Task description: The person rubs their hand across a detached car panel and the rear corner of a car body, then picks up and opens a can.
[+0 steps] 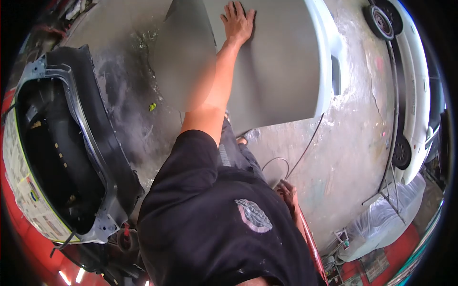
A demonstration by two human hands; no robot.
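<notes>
My left hand [237, 23] lies flat on a large grey panel [281, 62], its fingers spread and nothing gripped. The panel has a pale, curved right edge with a dark slot, and part of its left side is blurred. Beside my right hip, my right hand [288, 194] has its fingers curled round a thin hose [305, 155] that loops near the fingertips. A red length of hose [311, 240] runs down along my right forearm.
A dark vehicle body part [102, 119] with newspaper masking [24, 176] stands at the left. On the right are a white car [420, 95], a loose wheel [380, 22], a metal stand [395, 109] and a plastic-covered object [381, 229]. The floor [343, 176] is stained.
</notes>
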